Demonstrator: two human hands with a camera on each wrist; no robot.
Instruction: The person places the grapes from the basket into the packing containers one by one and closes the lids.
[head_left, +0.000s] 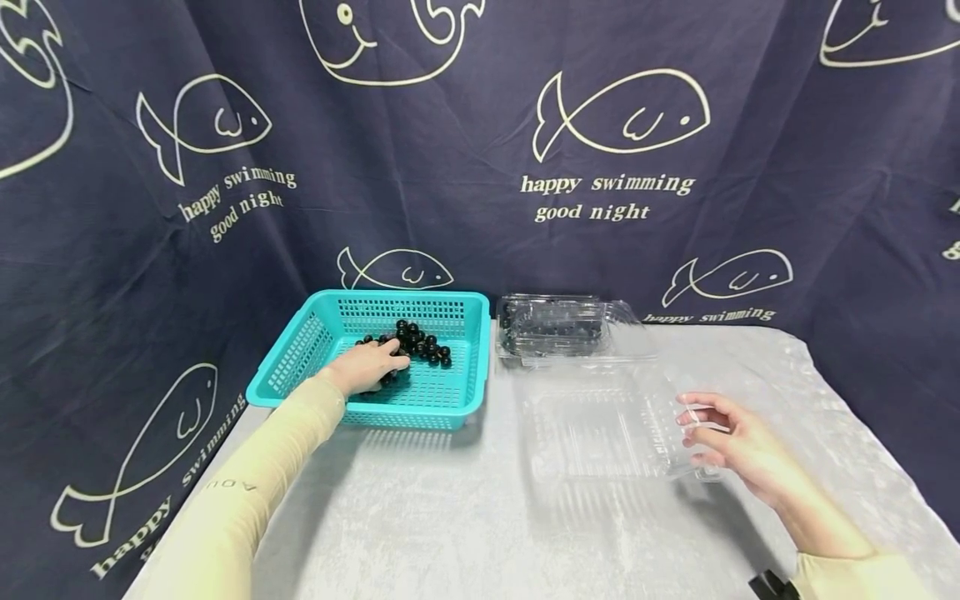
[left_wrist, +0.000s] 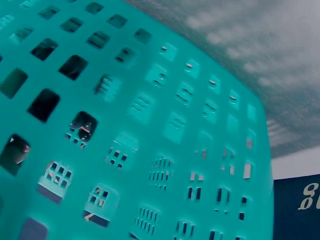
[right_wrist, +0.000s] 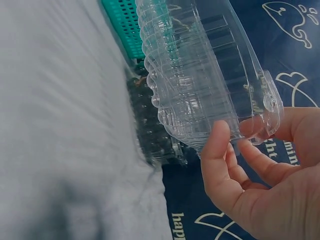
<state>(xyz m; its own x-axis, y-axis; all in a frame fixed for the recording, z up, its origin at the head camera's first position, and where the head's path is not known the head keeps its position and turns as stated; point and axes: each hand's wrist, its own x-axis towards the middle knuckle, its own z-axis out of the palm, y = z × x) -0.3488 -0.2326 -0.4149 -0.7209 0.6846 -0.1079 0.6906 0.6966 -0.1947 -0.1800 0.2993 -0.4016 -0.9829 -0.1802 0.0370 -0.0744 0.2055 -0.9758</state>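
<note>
The left hand reaches into the turquoise basket, its fingers over the black grapes; whether they grip any, I cannot tell. The right hand pinches the edge of a clear plastic container between thumb and fingers. Behind, a second container with dark contents stands on the worktop, beside the basket.

Pale yellow left sleeve, small grey lettering on it, matching right sleeve, black block beside its cuff
</note>
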